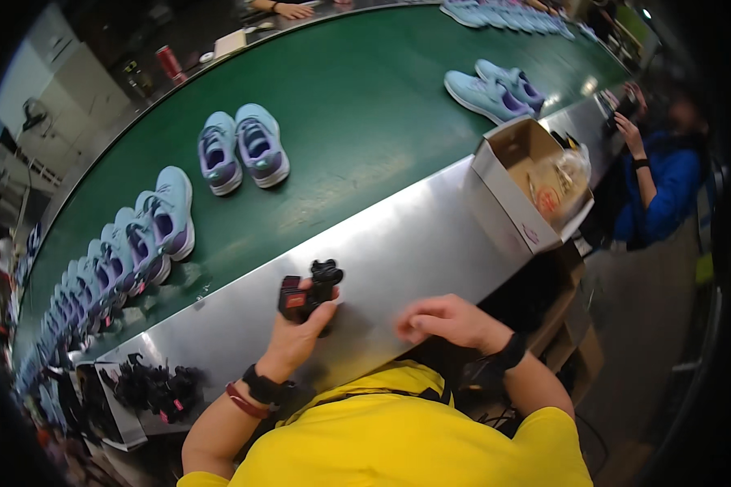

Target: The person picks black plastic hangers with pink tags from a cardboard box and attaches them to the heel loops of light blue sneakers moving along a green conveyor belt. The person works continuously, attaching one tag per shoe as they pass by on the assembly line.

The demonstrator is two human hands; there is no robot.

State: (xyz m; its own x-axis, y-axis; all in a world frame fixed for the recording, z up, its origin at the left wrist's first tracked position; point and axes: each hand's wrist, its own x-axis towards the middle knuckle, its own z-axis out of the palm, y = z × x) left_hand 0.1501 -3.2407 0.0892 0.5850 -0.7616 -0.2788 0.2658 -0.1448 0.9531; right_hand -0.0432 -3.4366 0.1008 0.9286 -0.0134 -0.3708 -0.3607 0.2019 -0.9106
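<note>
Over the metal ledge, my left hand (pixel 296 337) is closed around a black object (pixel 323 280) with knobby rounded parts and a block bearing a red label; its exact kind is unclear. To the right, my right hand (pixel 451 321) hovers above the ledge's near edge, apart from the left. Its fingers are curled in and the tips blur with motion, so what is in them, if anything, cannot be made out. A tangle of black pieces with pink bits (pixel 158 390) lies in a box (pixel 122 430) left of my left forearm.
Beyond the metal ledge (pixel 398 235) runs a green conveyor belt (pixel 357 130). Light-blue and purple sneakers (pixel 244 150) stand on it, with a long row (pixel 130 243) at left. An open cardboard box (pixel 516 195) holding a plastic bag sits right. A person in blue (pixel 662 187) works beyond.
</note>
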